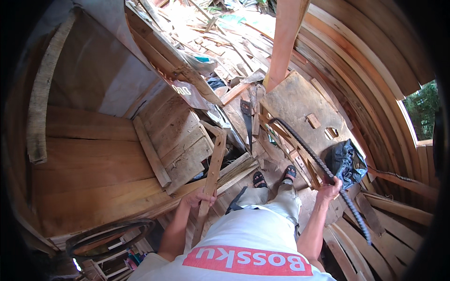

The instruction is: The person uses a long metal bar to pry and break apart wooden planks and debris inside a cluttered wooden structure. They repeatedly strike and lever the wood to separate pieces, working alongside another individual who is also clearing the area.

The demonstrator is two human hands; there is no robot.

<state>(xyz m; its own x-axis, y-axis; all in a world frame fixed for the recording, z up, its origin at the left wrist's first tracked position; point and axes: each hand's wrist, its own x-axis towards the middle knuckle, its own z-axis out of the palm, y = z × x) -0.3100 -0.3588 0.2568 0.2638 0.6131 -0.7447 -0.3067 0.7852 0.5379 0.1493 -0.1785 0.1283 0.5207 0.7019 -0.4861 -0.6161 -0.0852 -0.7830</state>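
Observation:
My left hand (202, 198) is closed around a narrow wooden board (213, 168), which stands tilted with its upper end reaching past my hand. In my right hand (330, 188) is a dark ribbed pry bar (307, 149), gripped along its length. Its bent end hangs over the side of a wooden bench, and its other end points down to the right. Beside the right hand lies a black plastic bag (346, 164) on the bench top (300, 100). A handsaw (246, 119) rests upright near the bench's left edge.
Wood scraps (220, 42) lie scattered at the far side. A wooden platform (89, 168) fills the left, with a loose batten (151, 151) on it. Bicycle-like rims (110, 236) sit at lower left. A post (283, 42) rises by the bench; loose planks (393, 234) lie at lower right.

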